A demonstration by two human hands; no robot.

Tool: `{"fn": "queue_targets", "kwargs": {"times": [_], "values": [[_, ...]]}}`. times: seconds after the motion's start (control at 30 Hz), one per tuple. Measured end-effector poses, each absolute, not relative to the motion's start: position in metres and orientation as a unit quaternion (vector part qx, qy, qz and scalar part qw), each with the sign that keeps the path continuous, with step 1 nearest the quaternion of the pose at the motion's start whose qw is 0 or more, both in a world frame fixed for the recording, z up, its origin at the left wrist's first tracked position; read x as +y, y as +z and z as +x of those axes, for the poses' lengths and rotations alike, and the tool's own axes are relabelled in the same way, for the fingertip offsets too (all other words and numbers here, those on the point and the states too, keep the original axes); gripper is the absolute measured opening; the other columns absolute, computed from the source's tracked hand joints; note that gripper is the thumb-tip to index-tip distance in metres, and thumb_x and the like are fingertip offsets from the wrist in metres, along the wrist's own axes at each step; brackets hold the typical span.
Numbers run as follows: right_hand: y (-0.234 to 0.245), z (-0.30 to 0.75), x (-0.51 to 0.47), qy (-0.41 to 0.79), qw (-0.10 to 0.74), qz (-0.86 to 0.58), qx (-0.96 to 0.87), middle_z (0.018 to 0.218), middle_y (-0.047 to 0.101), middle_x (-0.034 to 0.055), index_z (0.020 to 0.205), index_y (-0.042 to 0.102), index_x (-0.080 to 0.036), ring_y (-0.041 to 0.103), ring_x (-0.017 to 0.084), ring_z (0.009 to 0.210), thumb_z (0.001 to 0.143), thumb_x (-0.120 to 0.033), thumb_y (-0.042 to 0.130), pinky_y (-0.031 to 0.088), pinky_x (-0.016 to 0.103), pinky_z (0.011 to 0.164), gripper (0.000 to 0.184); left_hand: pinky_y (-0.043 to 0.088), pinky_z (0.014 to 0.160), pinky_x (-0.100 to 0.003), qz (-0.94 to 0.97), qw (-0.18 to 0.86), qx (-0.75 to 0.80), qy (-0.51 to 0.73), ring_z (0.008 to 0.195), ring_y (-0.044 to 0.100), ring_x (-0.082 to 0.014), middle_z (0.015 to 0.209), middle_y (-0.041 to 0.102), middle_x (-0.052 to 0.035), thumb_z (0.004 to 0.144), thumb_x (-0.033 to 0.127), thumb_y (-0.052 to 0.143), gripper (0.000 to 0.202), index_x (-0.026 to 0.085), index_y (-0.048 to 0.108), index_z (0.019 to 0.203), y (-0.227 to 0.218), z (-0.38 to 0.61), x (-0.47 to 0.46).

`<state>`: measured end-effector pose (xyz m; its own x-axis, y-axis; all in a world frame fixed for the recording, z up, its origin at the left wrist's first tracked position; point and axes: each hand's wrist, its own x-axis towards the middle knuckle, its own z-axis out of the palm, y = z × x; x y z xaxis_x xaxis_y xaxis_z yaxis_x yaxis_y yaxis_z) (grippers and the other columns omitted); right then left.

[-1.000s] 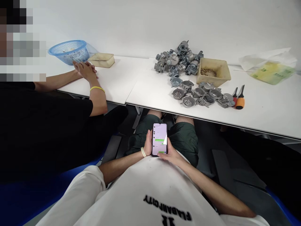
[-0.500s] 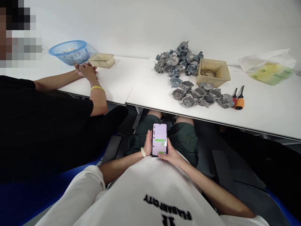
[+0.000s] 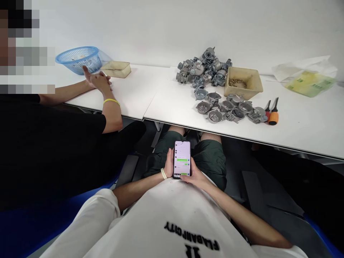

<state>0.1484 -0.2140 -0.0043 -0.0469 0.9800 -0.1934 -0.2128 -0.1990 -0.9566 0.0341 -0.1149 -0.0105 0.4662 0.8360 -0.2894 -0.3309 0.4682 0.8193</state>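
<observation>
A lit smartphone (image 3: 182, 157) with a chat page on its screen is held upright over my lap, below the table edge. My left hand (image 3: 169, 165) grips its left side, fingers hidden behind it. Around the right side and lower corner wraps my right hand (image 3: 196, 175), its thumb over the bottom of the screen. On the table ahead lie a heap of grey metal carburetors (image 3: 200, 68) and, nearer, several open carburetor bowls (image 3: 215, 115). An orange-handled screwdriver (image 3: 273, 117) and a red-handled screwdriver (image 3: 268, 111) rest beside them.
A cream bin (image 3: 244, 86) holds small brass-coloured parts. Further right is a yellow-green plastic bag (image 3: 309, 84). On the left, a co-worker's clasped hands (image 3: 99, 80) rest on the table by a blue basket (image 3: 77, 61) and a shallow cream box (image 3: 118, 70).
A small dark menu strip now shows near the bottom of the phone screen. The co-worker has raised a finger or thumb. My hands stay in place around the phone.
</observation>
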Motion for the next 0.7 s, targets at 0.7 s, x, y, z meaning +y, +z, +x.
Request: {"fn": "queue_targets", "kwargs": {"times": [0.7], "values": [[0.0051, 0.1485, -0.2157, 0.639, 0.45, -0.505, -0.366, 0.136, 0.058, 0.0122, 0.15, 0.016, -0.028, 0.064, 0.018, 0.086, 0.078, -0.028, 0.076, 0.045, 0.024, 0.054, 0.095, 0.047, 0.095, -0.049, 0.386, 0.719, 0.41, 0.407, 0.125, 0.056, -0.0359, 0.09, 0.075, 0.0031, 0.092, 0.061, 0.039, 0.059, 0.016, 0.076, 0.097, -0.0044, 0.0359, -0.1148]]}}
